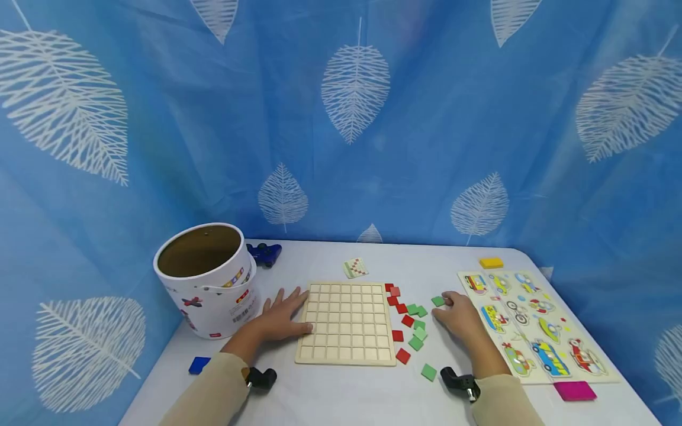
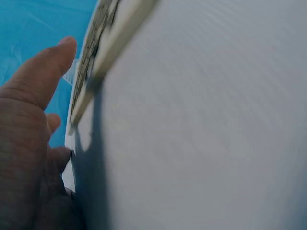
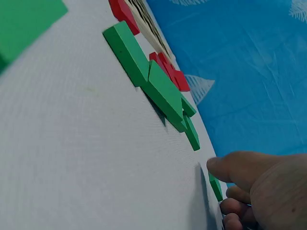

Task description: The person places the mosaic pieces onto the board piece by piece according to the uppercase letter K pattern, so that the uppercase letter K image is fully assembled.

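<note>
A pale wooden grid board (image 1: pixel 346 325) lies on the table, its square cells bare. My left hand (image 1: pixel 281 316) rests at its left edge with fingers spread, the thumb reaching onto the frame; the left wrist view shows that thumb (image 2: pixel 45 72) beside the board's edge (image 2: pixel 115 48). To the right of the board lie several red tiles (image 1: pixel 403 355) and green tiles (image 1: pixel 428 372). My right hand (image 1: pixel 459 316), fingers loosely bent, is close beside a separate green tile (image 1: pixel 438 300). In the right wrist view this tile (image 3: pixel 216 187) shows just past the thumb, with no grip on it visible.
A white bucket (image 1: pixel 213 307) stands at left, a blue game controller (image 1: pixel 264 254) behind it. A small pattern card (image 1: pixel 355 267) lies behind the board. At right is a vehicle picture puzzle (image 1: pixel 533 325), with yellow (image 1: pixel 491 262) and magenta blocks (image 1: pixel 575 390) beside it. A blue block (image 1: pixel 199 365) lies front left.
</note>
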### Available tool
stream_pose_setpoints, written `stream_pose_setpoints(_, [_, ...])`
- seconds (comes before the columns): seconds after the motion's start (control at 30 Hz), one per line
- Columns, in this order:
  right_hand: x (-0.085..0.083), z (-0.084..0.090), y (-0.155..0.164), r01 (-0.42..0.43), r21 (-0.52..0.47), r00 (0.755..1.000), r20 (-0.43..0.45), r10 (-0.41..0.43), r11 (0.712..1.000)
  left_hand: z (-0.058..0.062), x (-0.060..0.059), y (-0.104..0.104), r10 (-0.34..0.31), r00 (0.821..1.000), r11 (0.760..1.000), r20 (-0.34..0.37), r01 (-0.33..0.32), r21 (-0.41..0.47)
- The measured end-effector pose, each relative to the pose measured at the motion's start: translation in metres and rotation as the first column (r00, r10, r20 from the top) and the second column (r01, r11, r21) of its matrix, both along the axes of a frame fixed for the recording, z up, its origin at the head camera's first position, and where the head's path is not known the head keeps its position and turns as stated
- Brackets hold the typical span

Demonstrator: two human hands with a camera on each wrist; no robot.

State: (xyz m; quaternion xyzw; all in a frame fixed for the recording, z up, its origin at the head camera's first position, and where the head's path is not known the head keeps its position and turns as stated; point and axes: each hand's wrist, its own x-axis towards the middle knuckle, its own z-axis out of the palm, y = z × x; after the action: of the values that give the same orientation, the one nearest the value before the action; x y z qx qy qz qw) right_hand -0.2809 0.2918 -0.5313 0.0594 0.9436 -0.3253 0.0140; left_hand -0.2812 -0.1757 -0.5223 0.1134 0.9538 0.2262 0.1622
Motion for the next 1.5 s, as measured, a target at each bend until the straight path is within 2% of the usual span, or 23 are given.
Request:
stream_pose_setpoints(0.13, [0.002,-0.003,0.001,0.08,-0.02,0.997,0.005,-0.08,0.997,-0.001,0.001,0.0,-0.04,0.999,0.999,-0.004,0.039,-0.012])
stream_pose_setpoints(0.27, [0.002,-0.004,0.001,0.109,-0.014,0.994,-0.001,-0.109,0.994,-0.002,-0.001,0.002,-0.071,0.997,0.997,-0.02,0.071,-0.01])
stream_pose_setpoints(0.37, [0.0,-0.003,0.0,0.101,-0.004,0.995,-0.006,-0.101,0.995,-0.002,-0.003,0.003,-0.081,0.997,0.997,-0.018,0.081,-0.004])
stream_pose_setpoints(0.57, [-0.01,-0.001,-0.006,0.025,0.041,1.0,0.017,-0.025,0.999,-0.001,-0.003,0.0,-0.061,0.998,0.998,-0.015,0.061,-0.018])
stream_pose_setpoints(0.77, [-0.019,0.003,-0.016,0.045,-0.018,0.999,0.008,-0.044,0.999,0.001,-0.004,-0.003,-0.057,0.998,0.998,-0.013,0.057,-0.033])
stream_pose_setpoints(0.87, [-0.025,0.011,-0.041,0.057,-0.082,0.998,-0.012,-0.058,0.995,0.002,-0.005,-0.004,-0.061,0.998,0.997,-0.008,0.06,-0.04])
stream_pose_setpoints(0.93, [-0.029,0.016,-0.07,0.035,-0.118,0.999,-0.031,-0.039,0.992,0.002,-0.005,-0.004,-0.06,0.998,0.998,-0.007,0.059,-0.035])
stream_pose_setpoints(1.03, [-0.034,0.024,-0.122,-0.08,-0.142,0.994,-0.09,0.068,0.987,-0.001,-0.005,-0.005,-0.055,0.998,0.998,-0.004,0.055,-0.035])
stream_pose_setpoints(1.2, [-0.045,0.021,-0.2,-0.29,-0.163,0.952,-0.148,0.268,0.943,-0.005,-0.005,-0.005,-0.057,0.998,0.998,-0.006,0.057,-0.034])
stream_pose_setpoints(1.33, [-0.06,0.012,-0.237,-0.353,-0.117,0.93,-0.151,0.335,0.928,-0.004,-0.005,-0.005,-0.07,0.997,0.997,-0.01,0.07,-0.027])
stream_pose_setpoints(1.5, [-0.069,0.001,-0.262,-0.338,-0.003,0.926,-0.179,0.332,0.941,-0.004,-0.004,-0.007,-0.071,0.997,0.997,-0.006,0.071,-0.011])
